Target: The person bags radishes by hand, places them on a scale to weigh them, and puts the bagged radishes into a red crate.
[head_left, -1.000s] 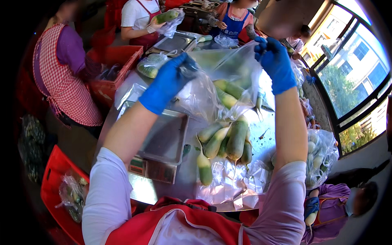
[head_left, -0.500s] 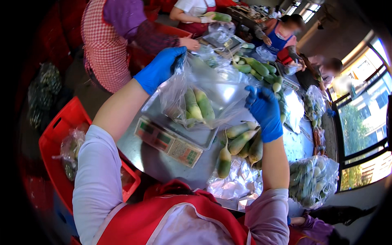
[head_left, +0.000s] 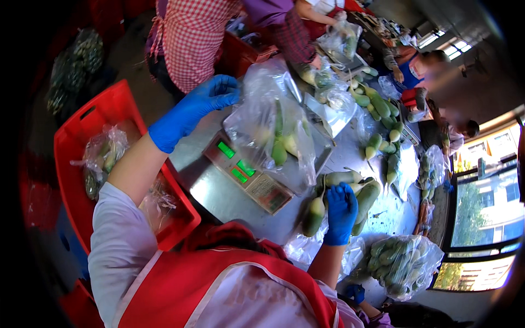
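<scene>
A clear plastic bag [head_left: 254, 112] with green and white radishes [head_left: 280, 147] inside rests on the metal pan of a weighing scale [head_left: 249, 172], whose green displays are lit. Beside the bag's upper left edge is my left hand [head_left: 202, 106], blue-gloved, its fingers apart and nothing held. My right hand [head_left: 340, 216], also blue-gloved, reaches over a pile of loose radishes [head_left: 367, 199] right of the scale. Its fingers are slightly bent and spread against them; no radish is plainly gripped. One radish [head_left: 314, 216] lies just left of this hand.
A red crate [head_left: 63, 164] at my left holds bagged produce. Filled bags [head_left: 402, 268] stand at the right. More radishes [head_left: 377, 101] lie farther along the metal table [head_left: 391, 210]. Across it, a person in a checked apron [head_left: 188, 41] and others work; a blue-gloved hand [head_left: 355, 293] shows at lower right.
Both hands have let go of the bag, which now sits lower on the scale. My right hand has moved down to the loose radishes. The scale's displays have lit up; the view has shifted.
</scene>
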A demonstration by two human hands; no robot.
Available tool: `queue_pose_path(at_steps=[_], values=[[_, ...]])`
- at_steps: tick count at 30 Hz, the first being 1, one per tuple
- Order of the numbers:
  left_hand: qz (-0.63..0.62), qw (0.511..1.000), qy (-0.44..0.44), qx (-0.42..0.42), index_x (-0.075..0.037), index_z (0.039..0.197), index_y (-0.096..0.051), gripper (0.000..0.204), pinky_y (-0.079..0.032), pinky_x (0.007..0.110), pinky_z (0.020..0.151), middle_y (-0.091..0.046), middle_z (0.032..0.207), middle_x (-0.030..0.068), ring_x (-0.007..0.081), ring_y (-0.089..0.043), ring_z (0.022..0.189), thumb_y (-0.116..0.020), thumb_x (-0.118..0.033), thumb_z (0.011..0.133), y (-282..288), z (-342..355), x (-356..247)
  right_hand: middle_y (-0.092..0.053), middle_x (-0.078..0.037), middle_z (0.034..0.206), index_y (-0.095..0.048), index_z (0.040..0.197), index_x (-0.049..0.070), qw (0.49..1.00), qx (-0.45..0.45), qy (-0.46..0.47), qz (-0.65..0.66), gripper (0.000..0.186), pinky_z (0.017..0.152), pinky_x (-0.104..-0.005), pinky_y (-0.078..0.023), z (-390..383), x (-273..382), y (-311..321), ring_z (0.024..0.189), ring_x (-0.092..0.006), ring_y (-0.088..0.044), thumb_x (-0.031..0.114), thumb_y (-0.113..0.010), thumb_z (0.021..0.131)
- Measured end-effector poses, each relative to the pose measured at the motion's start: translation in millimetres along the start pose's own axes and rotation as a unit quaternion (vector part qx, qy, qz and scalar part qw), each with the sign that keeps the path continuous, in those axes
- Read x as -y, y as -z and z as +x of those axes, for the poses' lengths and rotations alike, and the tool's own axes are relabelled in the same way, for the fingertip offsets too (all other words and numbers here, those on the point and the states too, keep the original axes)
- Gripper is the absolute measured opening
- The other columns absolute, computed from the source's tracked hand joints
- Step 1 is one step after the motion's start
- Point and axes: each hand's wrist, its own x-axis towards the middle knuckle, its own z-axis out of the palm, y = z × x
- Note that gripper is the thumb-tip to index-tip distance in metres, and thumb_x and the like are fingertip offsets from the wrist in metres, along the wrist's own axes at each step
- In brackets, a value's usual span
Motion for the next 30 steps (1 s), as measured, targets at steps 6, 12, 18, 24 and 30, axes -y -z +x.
queue_pose_path(at_steps=[6,12,18,24,30], values=[[-0.04,0.998,-0.029,-0.024,-0.008,0.124,-0.044,0.047,-0.036,0.026,0.091,-0.047,0.117,0.0017,0.0118,-0.043,0.107,-0.061,-0.024,0.083,0,-21,-12,-0.058,-0.016,0.093,-0.054,0.097,-0.003,0.994,0.085,0.042,-0.062,0.031,0.087,-0.041,-0.041,-33,-6,-11,0.09,-0.0272,-0.055,0.024,-0.043,0.088],[-0.079,0.997,0.002,-0.017,0.001,0.123,-0.039,0.06,-0.037,0.027,0.095,-0.047,0.117,0.0139,0.0168,-0.046,0.11,-0.069,-0.027,0.079,-24,-15,4,-0.057,-0.018,0.082,-0.056,0.08,-0.006,0.949,0.201,0.08,-0.231,0.04,0.088,-0.0409,-0.04,-43,-23,-127,0.085,-0.0295,-0.056,0.033,-0.048,0.081],[-0.222,0.967,0.124,0.02,-0.002,0.105,-0.054,0.026,-0.043,0.025,0.086,-0.058,0.09,0.0039,0.0138,-0.056,0.086,-0.058,-0.018,0.085,-57,-16,23,-0.06,-0.012,0.089,-0.06,0.09,-0.003,0.887,0.209,0.092,-0.401,0.015,0.091,-0.0334,-0.038,10,-86,-149,0.085,-0.0208,-0.055,0.0,-0.05,0.079],[-0.328,0.943,0.048,0.014,-0.002,0.094,-0.057,0.019,-0.044,0.025,0.075,-0.06,0.087,0.0055,0.0119,-0.056,0.079,-0.053,-0.02,0.089,-17,-64,26,-0.059,-0.009,0.097,-0.059,0.106,0.004,0.763,0.058,0.275,-0.582,0.025,0.078,-0.027,-0.042,67,-60,-97,0.085,-0.017,-0.054,0.003,-0.057,0.081],[-0.377,0.917,0.125,0.033,-0.003,0.097,-0.057,0.021,-0.046,0.025,0.074,-0.06,0.089,0.0045,0.0126,-0.057,0.077,-0.054,-0.023,0.089,-47,-79,26,-0.053,-0.015,0.111,-0.048,0.122,0.005,0.572,0.213,0.209,-0.764,0.048,0.087,-0.0409,-0.04,75,-126,-131,0.103,-0.0318,-0.051,0.017,-0.061,0.077]])
